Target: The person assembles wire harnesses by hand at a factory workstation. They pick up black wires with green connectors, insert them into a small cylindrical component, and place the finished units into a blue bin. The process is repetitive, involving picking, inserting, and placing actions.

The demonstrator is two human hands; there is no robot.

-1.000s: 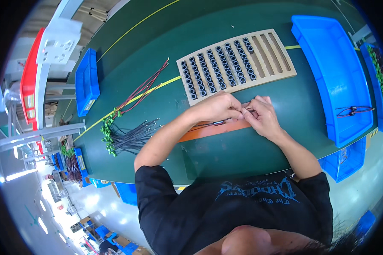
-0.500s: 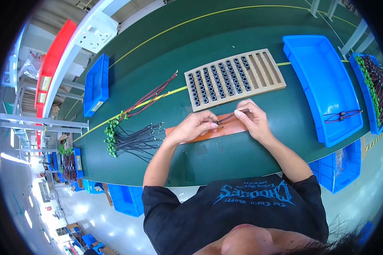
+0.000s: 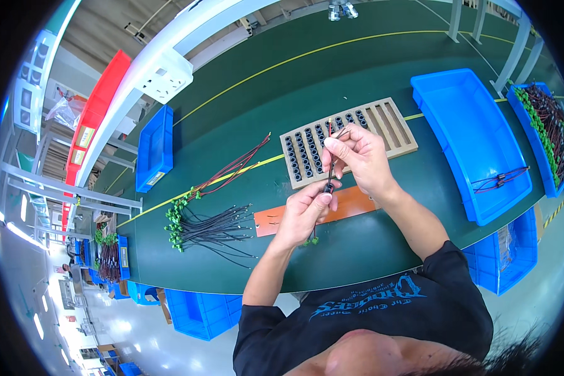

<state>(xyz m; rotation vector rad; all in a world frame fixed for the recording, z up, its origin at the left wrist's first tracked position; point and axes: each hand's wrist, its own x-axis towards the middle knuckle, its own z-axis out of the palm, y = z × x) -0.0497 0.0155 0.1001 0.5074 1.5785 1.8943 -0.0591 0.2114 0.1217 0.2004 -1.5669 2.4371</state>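
Note:
Above the orange board (image 3: 269, 222), my left hand (image 3: 302, 213) is closed around a small black cylindrical sleeve (image 3: 328, 187). Thin dark wires rise out of that sleeve, and my right hand (image 3: 362, 160) pinches them higher up, with reddish ends showing past the fingertips. A small green connector (image 3: 314, 240) hangs below my left hand, probably on the same cable. Beyond the hands lies a wooden rack (image 3: 400, 128) holding rows of black sleeves (image 3: 307, 153); its right-hand slots hold none. My right hand covers part of the rack.
Left of the board lie black cables (image 3: 216, 225) with green connectors (image 3: 177, 222), and red wires (image 3: 232, 169) behind them. On the right, a blue tray (image 3: 460, 119) holds one sleeved cable (image 3: 500, 180); a fuller blue bin (image 3: 548, 138) stands beyond. A blue box (image 3: 155, 147) sits far left.
Both hands have lifted off the orange board with the sleeve and wires. My right hand is now higher, in front of the rack, drawing the wires upright. The view has shifted slightly.

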